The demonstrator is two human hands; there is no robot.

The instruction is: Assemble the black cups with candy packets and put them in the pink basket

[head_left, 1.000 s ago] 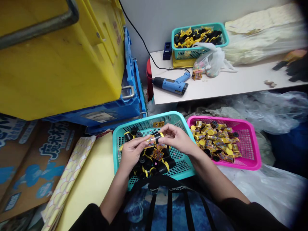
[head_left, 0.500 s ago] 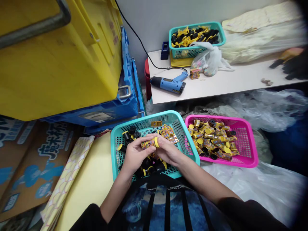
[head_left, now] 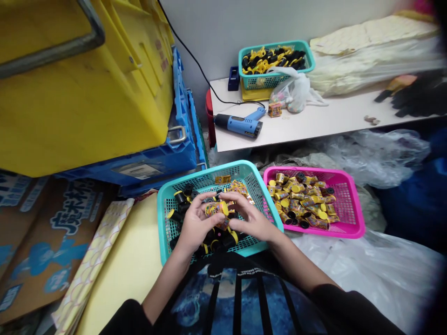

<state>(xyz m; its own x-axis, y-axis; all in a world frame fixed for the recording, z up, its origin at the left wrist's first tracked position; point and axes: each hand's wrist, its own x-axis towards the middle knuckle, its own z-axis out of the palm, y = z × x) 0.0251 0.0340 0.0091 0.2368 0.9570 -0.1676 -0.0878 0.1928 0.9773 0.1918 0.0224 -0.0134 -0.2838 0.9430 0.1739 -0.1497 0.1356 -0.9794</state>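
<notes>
My left hand (head_left: 199,223) is closed around a small cylinder (head_left: 215,209) with a yellow cap and a colourful printed wrapper, its capped end pointing right. My right hand (head_left: 249,218) is just right of the cap with its thumb and fingers apart; nothing shows in its grasp. Both hands are above a turquoise mesh basket (head_left: 160,209). In the basket lie black cylinders with yellow caps (head_left: 180,197), partly hidden by my hands. Flat printed wrappers (head_left: 239,187) are at its far right side, and one more printed piece (head_left: 222,179) rests near the back.
A pink basket (head_left: 354,200) of wrapped cylinders stands to the right. On the white table (head_left: 279,130) are a blue heat gun (head_left: 239,124), another turquoise basket (head_left: 275,83) of black and yellow parts, and a plastic bag (head_left: 296,93). Yellow and blue crates (head_left: 84,102) rise at left.
My right hand has let go of the cylinder's capped end and moved slightly right, its fingers spreading. The left hand still holds the cylinder. The whole view has shifted slightly.
</notes>
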